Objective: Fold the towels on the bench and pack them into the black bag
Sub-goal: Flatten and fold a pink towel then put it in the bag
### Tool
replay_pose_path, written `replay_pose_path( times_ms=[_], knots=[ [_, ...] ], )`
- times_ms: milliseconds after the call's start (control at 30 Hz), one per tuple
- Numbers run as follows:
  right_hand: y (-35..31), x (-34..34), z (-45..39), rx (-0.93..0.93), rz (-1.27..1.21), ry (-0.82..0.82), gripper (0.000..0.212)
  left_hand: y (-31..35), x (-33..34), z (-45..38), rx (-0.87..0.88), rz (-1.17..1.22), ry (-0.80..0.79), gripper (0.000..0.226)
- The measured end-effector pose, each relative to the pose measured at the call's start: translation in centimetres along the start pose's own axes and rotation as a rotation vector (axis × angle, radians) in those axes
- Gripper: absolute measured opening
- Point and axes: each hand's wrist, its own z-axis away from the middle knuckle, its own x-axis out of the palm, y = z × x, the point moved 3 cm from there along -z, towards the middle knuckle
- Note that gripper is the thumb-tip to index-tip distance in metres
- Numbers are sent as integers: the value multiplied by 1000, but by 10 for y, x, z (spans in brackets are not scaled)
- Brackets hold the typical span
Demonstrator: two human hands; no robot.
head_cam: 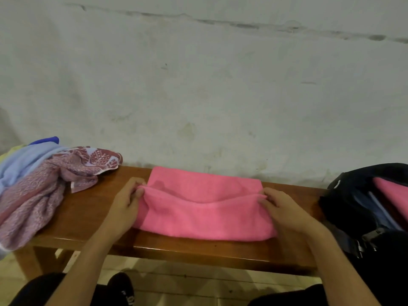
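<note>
Pink terry cloth, a partly folded pink towel (203,208), is spread across the middle of the wooden bench (92,208). Its left upper edge is pinched by the left hand (125,199), its right upper edge by the right hand (280,208); the fingertips are partly buried in the fabric. At the left end a heap of unfolded towels (42,184) is cut off by the frame. At the right end the open black bag (353,195) is seen only in part, with another pink cloth (393,195) showing inside.
</note>
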Motion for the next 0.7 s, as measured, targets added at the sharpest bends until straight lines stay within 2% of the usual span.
replay_pose_path(
  times_ms=[67, 133, 233, 400, 467, 600, 700],
  knots=[
    [3, 13, 1, 7, -58, 154, 19, -10, 5, -3, -14, -27, 24, 20],
    [3, 21, 5, 43, -90, 211, 15, -15, 8, -3, -47, -56, 52, 22],
    [4, 21, 10, 113, -40, 192, 17, -12, 7, 3, -43, -90, 57, 24],
    [11, 25, 24, 90, 78, 97, 12, -19, 2, 21, -106, -186, -168, 32],
    [8, 29, 31, 94, 71, 85, 15, -22, -3, 26, -106, -190, -192, 33],
    [3, 31, 37, 14, 26, 202, 16, -8, -9, 24, 22, -108, -32, 28],
    [6, 30, 34, 18, -49, 292, 16, 0, -1, 15, 28, -55, -10, 21]
  ],
)
